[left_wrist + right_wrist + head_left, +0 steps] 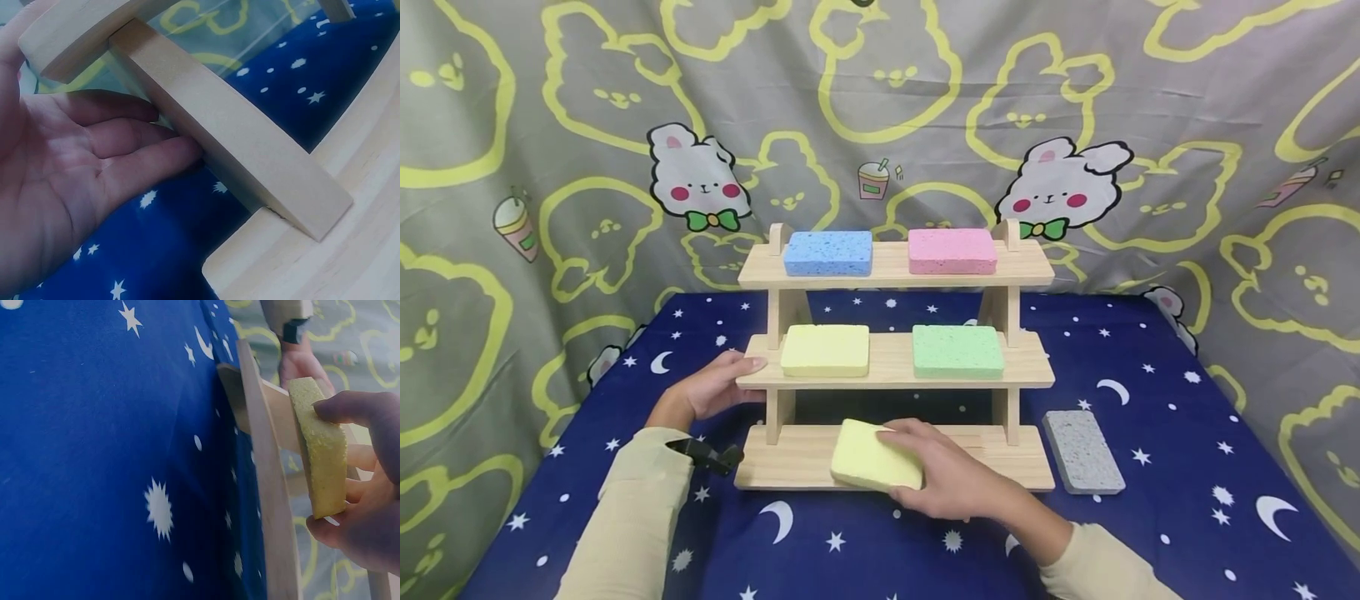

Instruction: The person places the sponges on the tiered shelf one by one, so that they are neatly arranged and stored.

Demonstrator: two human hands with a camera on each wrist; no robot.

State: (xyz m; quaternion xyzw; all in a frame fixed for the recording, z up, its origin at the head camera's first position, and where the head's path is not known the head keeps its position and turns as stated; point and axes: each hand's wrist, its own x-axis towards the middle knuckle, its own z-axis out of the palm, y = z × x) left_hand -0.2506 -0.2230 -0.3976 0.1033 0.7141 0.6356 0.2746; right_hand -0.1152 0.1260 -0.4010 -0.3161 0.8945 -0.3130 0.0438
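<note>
A three-tier wooden display shelf (895, 372) stands on the table. My left hand (718, 385) holds the left end of its middle tier, thumb on top and fingers underneath. In the left wrist view, the fingertips of that left hand (119, 140) touch the side support (231, 128). My right hand (951, 473) grips a yellow sponge (874, 457) by its right side, over the bottom tier. This sponge is slightly tilted; in the right wrist view, thumb and fingers hold the yellow sponge (325, 456) by its edges. Whether it touches the tier I cannot tell.
The top tier bears a blue sponge (828, 254) and a pink sponge (952, 252). A second yellow sponge (825, 351) and a green sponge (957, 352) lie on the middle tier. Right of the shelf, a grey sponge (1084, 452) lies on the blue starry cloth (1180, 500).
</note>
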